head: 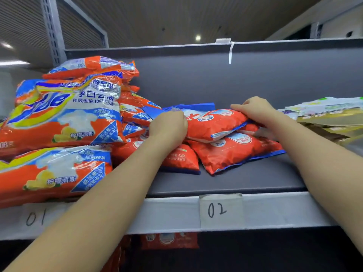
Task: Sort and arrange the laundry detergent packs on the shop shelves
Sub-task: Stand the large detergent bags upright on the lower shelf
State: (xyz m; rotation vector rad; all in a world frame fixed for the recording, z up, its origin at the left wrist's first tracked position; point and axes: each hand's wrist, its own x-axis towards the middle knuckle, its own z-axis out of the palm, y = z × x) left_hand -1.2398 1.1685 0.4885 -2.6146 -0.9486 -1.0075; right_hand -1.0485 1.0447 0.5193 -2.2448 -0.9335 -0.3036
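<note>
Both hands grip one red pack (214, 124) lying on top of other red packs mid-shelf (245, 179): left hand (169, 126) curled on its left end, right hand (253, 110) on its far right edge, above label 02 (221, 211)

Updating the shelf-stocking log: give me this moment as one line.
step: arranging packs | left hand: grips top red pack | right hand: grips same pack | section: 02 label

- Two hands: left hand (169, 128), right hand (255, 110).
- Two numbered labels: "01" (36, 216), "02" (218, 210).
- Three small red packs (214, 124) by the hands.
- Big orange packs (62, 114) in a heap, too tangled to count.
- One shelf (245, 173).
</note>
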